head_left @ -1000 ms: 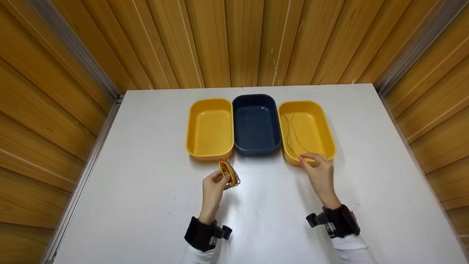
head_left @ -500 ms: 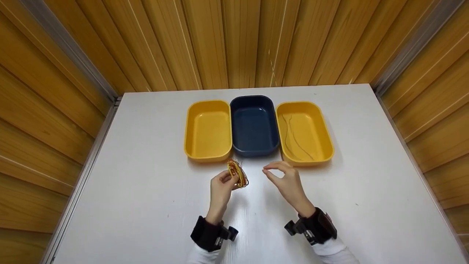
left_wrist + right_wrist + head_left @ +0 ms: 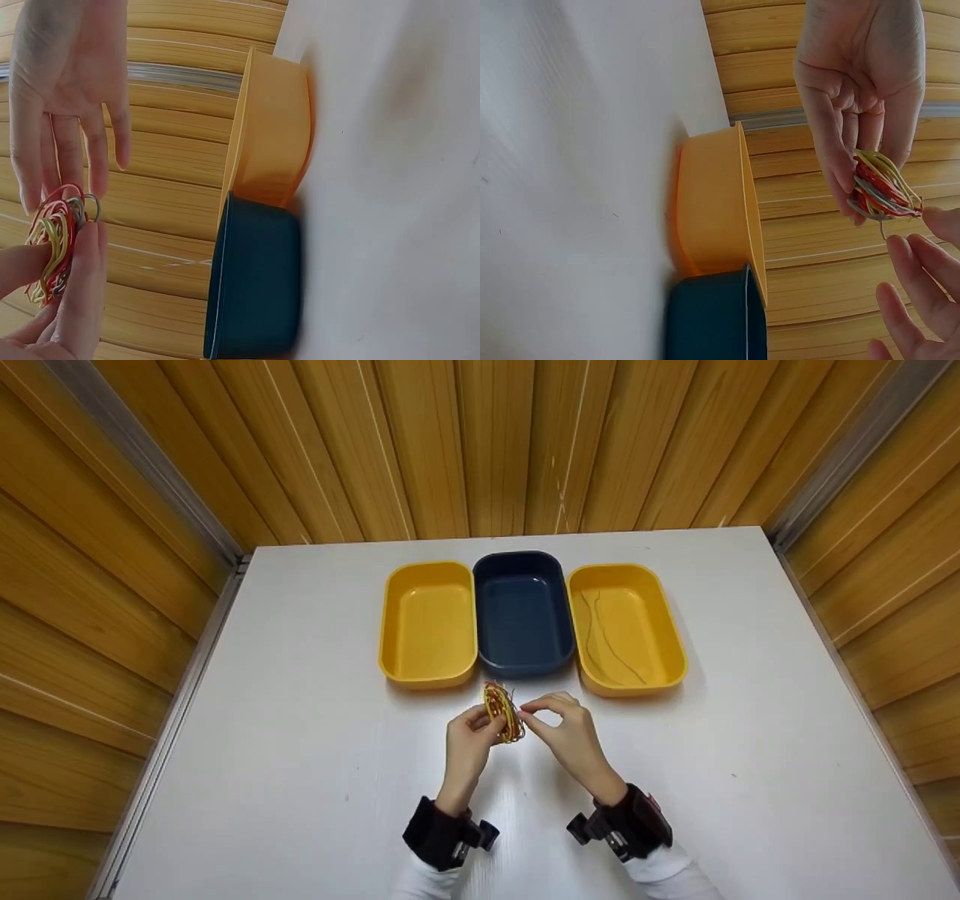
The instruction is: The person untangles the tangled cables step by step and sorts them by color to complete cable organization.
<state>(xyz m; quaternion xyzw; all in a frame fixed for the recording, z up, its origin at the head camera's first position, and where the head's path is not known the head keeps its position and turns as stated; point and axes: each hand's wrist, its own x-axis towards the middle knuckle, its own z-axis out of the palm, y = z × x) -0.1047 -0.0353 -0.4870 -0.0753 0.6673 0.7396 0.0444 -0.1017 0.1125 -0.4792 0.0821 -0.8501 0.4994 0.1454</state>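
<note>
In the head view my left hand [image 3: 469,744] pinches a coiled bundle of thin yellow, red and grey wires [image 3: 502,716] above the table. My right hand [image 3: 575,744] is at the bundle's right side, thumb and forefinger tips close to it. A grey wire end [image 3: 883,228] sticks out of the bundle in the right wrist view. It reaches the right forefinger, while the right thumb tip stands a little apart from that finger. Inside the right yellow bin [image 3: 670,619] lie long grey wires [image 3: 605,641], loosely curved.
A dark blue bin [image 3: 527,670] stands between the right yellow bin and a left yellow bin [image 3: 428,683], side by side beyond the hands. Under them is a white table [image 3: 315,675]. Wood-patterned walls [image 3: 495,450] enclose its back and sides.
My right hand has moved left from the right yellow bin to the wire bundle. The left hand, still holding the bundle, has shifted right. A wire beneath the right hand now lies fully in the bin.
</note>
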